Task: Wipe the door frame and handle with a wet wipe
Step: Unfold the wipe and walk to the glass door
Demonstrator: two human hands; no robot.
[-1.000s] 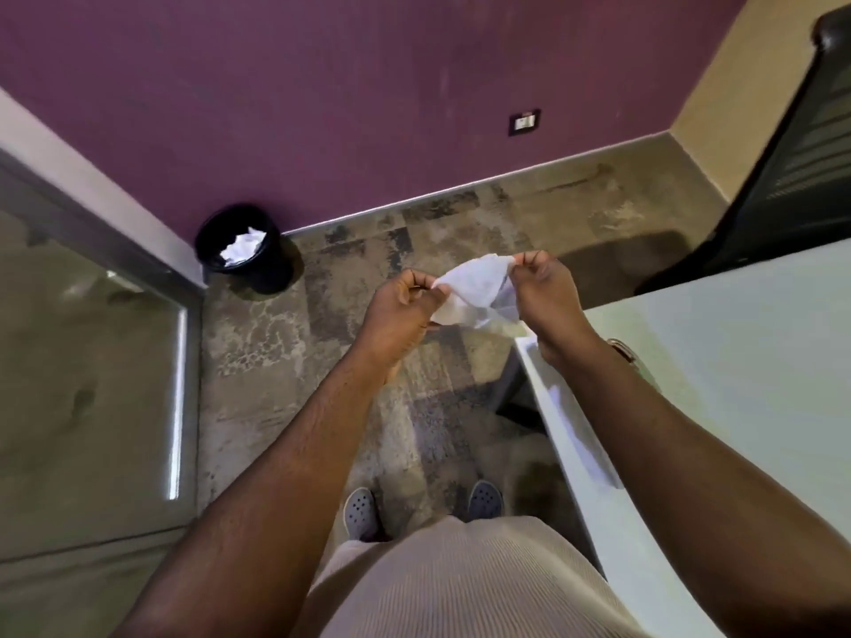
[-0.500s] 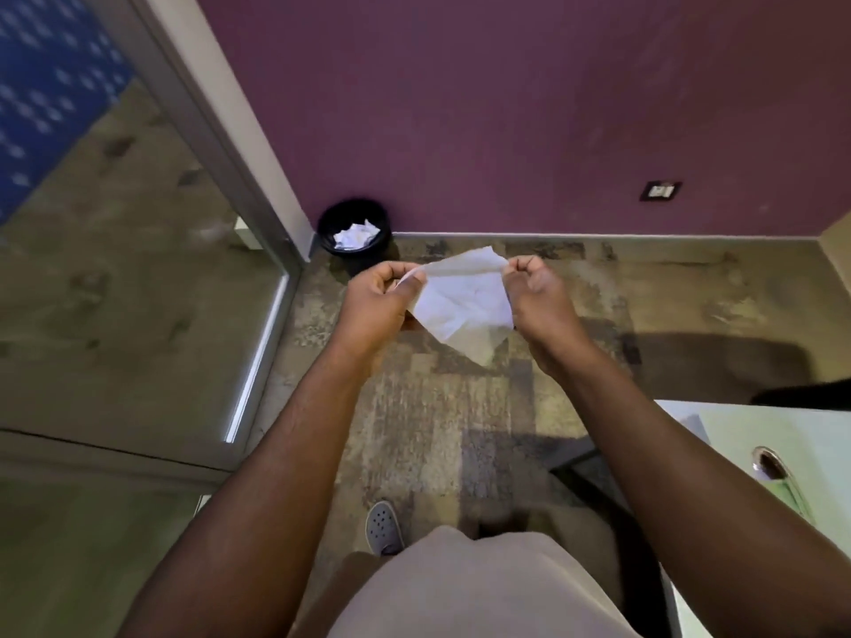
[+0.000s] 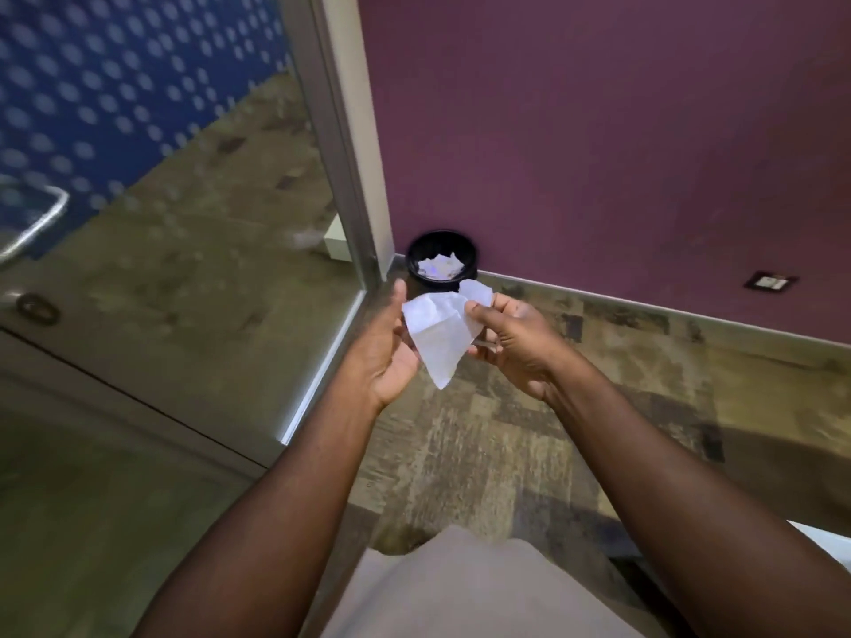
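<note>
A white wet wipe [image 3: 440,333] hangs unfolded between my hands in front of my chest. My right hand [image 3: 511,343] pinches its upper right corner. My left hand [image 3: 384,352] touches its left edge with the thumb up and the palm half spread. The glass door [image 3: 152,278] fills the left side of the view. Its metal frame [image 3: 340,145] runs upright just left of the purple wall. A curved steel handle [image 3: 37,227] and a round lock [image 3: 37,308] sit at the far left of the door, well away from both hands.
A black waste bin [image 3: 442,264] with crumpled white paper stands on the floor by the frame's foot, just beyond the wipe. A purple wall [image 3: 598,131] with a low socket [image 3: 771,282] is ahead. A white table corner [image 3: 833,541] shows at the lower right.
My view has swung left, bringing the door, frame and handle into sight and pushing the table out. The wipe has opened out and my left hand has loosened its pinch.
</note>
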